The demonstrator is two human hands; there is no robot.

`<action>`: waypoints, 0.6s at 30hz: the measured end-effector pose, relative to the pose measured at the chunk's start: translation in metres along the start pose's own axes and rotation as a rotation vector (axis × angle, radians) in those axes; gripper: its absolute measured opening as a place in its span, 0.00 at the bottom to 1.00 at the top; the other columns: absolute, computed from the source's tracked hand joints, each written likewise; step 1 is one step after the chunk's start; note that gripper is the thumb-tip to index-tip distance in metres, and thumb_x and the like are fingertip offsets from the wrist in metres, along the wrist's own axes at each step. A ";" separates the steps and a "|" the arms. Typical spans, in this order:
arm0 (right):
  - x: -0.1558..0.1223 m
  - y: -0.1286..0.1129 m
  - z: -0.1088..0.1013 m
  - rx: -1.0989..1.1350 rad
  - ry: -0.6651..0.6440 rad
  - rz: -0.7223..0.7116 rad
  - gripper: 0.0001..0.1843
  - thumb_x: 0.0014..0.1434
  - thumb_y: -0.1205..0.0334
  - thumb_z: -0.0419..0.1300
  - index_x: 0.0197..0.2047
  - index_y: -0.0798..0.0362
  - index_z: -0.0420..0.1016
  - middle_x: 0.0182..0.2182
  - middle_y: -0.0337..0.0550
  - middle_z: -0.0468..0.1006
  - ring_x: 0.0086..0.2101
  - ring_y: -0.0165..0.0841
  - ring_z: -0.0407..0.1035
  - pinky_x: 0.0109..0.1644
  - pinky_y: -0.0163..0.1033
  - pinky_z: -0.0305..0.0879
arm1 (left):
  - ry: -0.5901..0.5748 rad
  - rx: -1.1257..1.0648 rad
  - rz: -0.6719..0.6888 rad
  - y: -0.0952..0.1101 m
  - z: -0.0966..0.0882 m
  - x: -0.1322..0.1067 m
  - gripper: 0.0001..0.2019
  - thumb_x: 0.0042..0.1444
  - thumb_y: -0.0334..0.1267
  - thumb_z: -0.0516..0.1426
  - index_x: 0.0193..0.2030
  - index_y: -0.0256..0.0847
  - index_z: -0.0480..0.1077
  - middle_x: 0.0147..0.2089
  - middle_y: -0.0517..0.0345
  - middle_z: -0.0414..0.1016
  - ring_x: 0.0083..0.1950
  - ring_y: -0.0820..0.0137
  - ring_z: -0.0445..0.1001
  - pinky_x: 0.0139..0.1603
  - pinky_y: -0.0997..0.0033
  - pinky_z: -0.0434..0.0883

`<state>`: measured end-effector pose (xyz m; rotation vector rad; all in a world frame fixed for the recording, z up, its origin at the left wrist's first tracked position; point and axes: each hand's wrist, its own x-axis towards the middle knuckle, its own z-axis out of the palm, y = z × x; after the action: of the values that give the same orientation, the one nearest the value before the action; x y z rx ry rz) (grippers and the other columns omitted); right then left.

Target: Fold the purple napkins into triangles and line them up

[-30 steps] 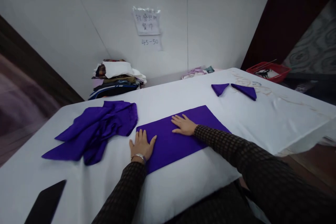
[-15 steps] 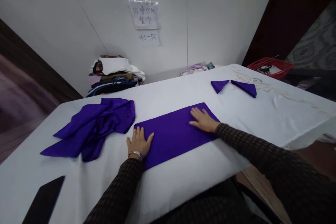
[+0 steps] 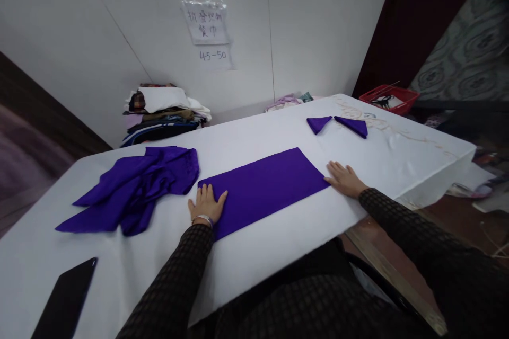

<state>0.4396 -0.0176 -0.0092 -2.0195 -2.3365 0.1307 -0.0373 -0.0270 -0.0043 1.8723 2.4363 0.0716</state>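
A purple napkin, folded into a flat rectangle, lies in front of me on the white tablecloth. My left hand rests flat on its left end, fingers spread, a bracelet at the wrist. At the opposite end my right hand is open and palm down, mostly on the tablecloth, its thumb at the napkin's right corner. Neither hand grips anything. Left of my left hand is a loose heap of purple cloths.
Two folded purple napkins lie at the far right. A dark flat phone-like object is at the near left. Stacked clothes stand by the wall. Beyond the table's far right is a red basket.
My right hand has slid rightward off the napkin's surface to its right corner. My left hand stays on the left end. The whole view has shifted slightly to the right.
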 end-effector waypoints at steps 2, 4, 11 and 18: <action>-0.008 -0.002 -0.003 0.015 0.044 0.043 0.37 0.64 0.42 0.36 0.67 0.59 0.48 0.66 0.55 0.48 0.65 0.44 0.40 0.64 0.59 0.38 | -0.011 -0.039 -0.011 -0.002 -0.004 0.003 0.39 0.57 0.60 0.36 0.68 0.33 0.47 0.71 0.47 0.43 0.71 0.57 0.41 0.66 0.42 0.45; -0.012 -0.024 -0.007 0.058 0.088 -0.003 0.37 0.64 0.42 0.36 0.67 0.59 0.47 0.66 0.55 0.46 0.65 0.44 0.38 0.64 0.58 0.37 | -0.010 -0.089 -0.055 0.000 -0.011 0.002 0.38 0.59 0.59 0.35 0.68 0.33 0.47 0.71 0.46 0.43 0.70 0.57 0.43 0.65 0.42 0.47; 0.011 -0.190 -0.003 0.221 0.100 -0.407 0.31 0.66 0.52 0.37 0.67 0.60 0.49 0.66 0.54 0.48 0.65 0.42 0.39 0.64 0.57 0.36 | 0.078 -0.031 0.206 0.077 -0.025 -0.046 0.30 0.62 0.51 0.38 0.68 0.38 0.48 0.71 0.50 0.43 0.71 0.60 0.41 0.66 0.43 0.43; 0.016 -0.229 0.021 0.212 0.035 -0.470 0.29 0.65 0.58 0.38 0.66 0.62 0.51 0.65 0.56 0.50 0.64 0.44 0.42 0.64 0.57 0.37 | 0.050 -0.036 0.089 0.104 0.009 -0.068 0.29 0.62 0.46 0.38 0.68 0.39 0.48 0.71 0.50 0.43 0.71 0.60 0.41 0.67 0.44 0.43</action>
<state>0.2098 -0.0348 -0.0079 -1.3296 -2.5709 0.3012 0.0815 -0.0663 -0.0033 1.9860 2.3657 0.1688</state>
